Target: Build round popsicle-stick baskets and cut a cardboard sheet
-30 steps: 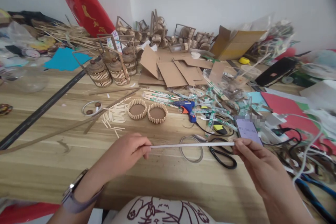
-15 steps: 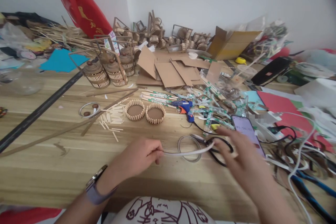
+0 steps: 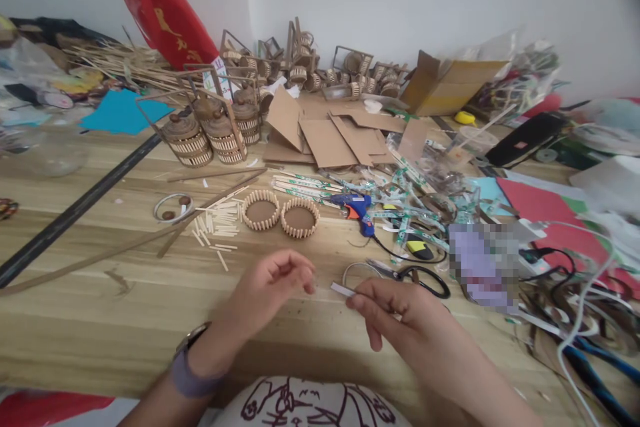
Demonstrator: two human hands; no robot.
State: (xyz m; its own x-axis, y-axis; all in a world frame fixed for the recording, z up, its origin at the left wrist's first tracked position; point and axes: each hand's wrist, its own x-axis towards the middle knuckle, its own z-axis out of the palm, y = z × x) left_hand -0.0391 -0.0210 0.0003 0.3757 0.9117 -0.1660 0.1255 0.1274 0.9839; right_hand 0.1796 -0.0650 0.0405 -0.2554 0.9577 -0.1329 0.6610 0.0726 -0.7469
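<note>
Between thumb and fingers of my right hand (image 3: pixel 395 310) is a narrow white strip (image 3: pixel 342 289), its short end pointing left; the rest is hidden by the hand. My left hand (image 3: pixel 275 287) hovers just left of that end, fingers loosely curved and apart, with nothing visible in them. Behind the right hand lie a thin coiled ring (image 3: pixel 349 269) and black-handled scissors (image 3: pixel 431 282), partly covered. Two small round trays edged with short sticks, the left one (image 3: pixel 261 227) and the right one (image 3: pixel 300 233), stand beyond my hands.
A blue hot glue gun (image 3: pixel 361 208) lies right of the trays, its cord running right. Loose short sticks (image 3: pixel 215 221) are at left, behind them lidded miniature baskets (image 3: pixel 187 143). Cardboard pieces (image 3: pixel 325 143) sit at the back. A blurred-out phone (image 3: pixel 477 263) is at right.
The white strip was stretched between both hands; now only the right hand visibly holds it. My right hand has moved left and closed on it, and my left fingers have loosened.
</note>
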